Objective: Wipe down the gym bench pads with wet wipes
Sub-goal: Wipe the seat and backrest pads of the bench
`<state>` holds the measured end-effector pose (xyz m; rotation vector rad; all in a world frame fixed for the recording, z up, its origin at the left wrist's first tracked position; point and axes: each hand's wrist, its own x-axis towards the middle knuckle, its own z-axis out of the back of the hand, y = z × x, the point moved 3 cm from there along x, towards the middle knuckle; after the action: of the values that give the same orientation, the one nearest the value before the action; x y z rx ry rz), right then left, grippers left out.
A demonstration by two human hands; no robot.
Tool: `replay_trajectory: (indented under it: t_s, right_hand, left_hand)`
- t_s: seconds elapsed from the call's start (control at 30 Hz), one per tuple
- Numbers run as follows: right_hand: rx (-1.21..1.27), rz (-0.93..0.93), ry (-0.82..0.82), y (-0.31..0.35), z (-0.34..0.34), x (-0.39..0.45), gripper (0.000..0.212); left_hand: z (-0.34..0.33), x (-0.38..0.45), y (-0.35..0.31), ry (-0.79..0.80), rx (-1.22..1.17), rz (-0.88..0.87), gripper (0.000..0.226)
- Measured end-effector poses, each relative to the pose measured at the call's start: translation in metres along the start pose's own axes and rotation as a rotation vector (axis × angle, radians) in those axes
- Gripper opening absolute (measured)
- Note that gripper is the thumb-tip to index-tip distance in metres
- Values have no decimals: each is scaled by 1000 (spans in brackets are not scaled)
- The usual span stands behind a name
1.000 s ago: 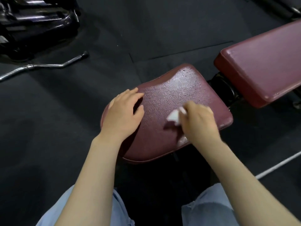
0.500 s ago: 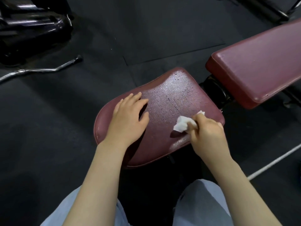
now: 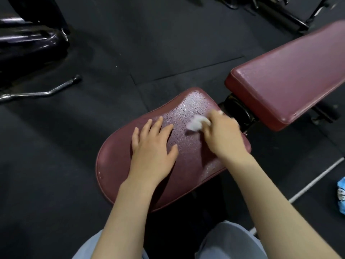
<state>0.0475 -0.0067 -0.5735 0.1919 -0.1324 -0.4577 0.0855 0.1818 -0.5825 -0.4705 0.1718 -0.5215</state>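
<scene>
Right hand (image 3: 222, 135) grips crumpled white wet wipe (image 3: 197, 123) on maroon padded vinyl seat pad (image 3: 115, 165); left hand (image 3: 152, 146) flat, fingers straight. Risk: wipe catches pad's far edge, slips loose.

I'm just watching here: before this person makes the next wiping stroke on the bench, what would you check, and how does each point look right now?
1. Wet wipe gripped: ok, the right hand holds it bunched against the seat pad.
2. Seat pad steadied: ok, the left hand rests flat on it, fingers spread.
3. Path of the stroke: not ok, the left hand covers the middle of the pad and must shift for that area.
4. Near end of the seat pad wiped: cannot tell; only the far part shows a wet sheen.
5. Back pad wiped: cannot tell.
6. Spare wipes nearby: cannot tell; a blue packet lies on the floor, cut off at the picture's edge.
</scene>
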Motion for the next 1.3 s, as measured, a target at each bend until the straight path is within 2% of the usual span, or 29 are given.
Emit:
replay_trajectory:
  t_s: [0.07, 0.17, 0.33, 0.4, 0.47, 0.57, 0.73, 0.8, 0.93, 1.1, 1.2, 1.3]
  right_hand:
    - [85, -104, -42, -29, 15, -56, 7]
    - [87, -105, -110, -33, 17, -80, 5]
    - [23, -25, -126, 28, -9, 46, 12]
    - [-17, -18, -80, 44, -15, 100, 22]
    - [-42, 17, -57, 48, -19, 119, 24]
    - [-148, 35, -139, 20, -12, 77, 12]
    - [-25, -210, -103, -50, 11, -50, 10]
    - [34, -267, -104, -60, 16, -71, 7]
    - [58, -123, -173, -30, 5, -6, 12]
    - [67, 57, -21, 30, -16, 131, 25]
    - [8, 46, 66, 40, -21, 155, 30]
    - [11, 47, 57, 26, -12, 145, 29]
  left_hand:
    - [-2, 1, -2, -4, 29, -8, 57]
    - [-5, 2, -6, -17, 74, -17, 57]
    - [-6, 1, -4, -15, 64, -19, 57]
    - [-6, 1, -4, -16, 57, -20, 57]
    - [-6, 0, -3, -19, 32, -28, 56]
    - [-3, -3, 0, -8, 0, -51, 54]
    - [-2, -4, 3, -15, 22, -84, 53]
    - [-3, -4, 2, -14, 17, -84, 53]
    - [-4, -4, 1, -9, 39, -90, 56]
    - [-6, -6, 4, -19, 24, -106, 54]
    - [-4, -10, 6, -37, 0, -133, 52]
    - [-3, -11, 8, -33, 18, -133, 53]
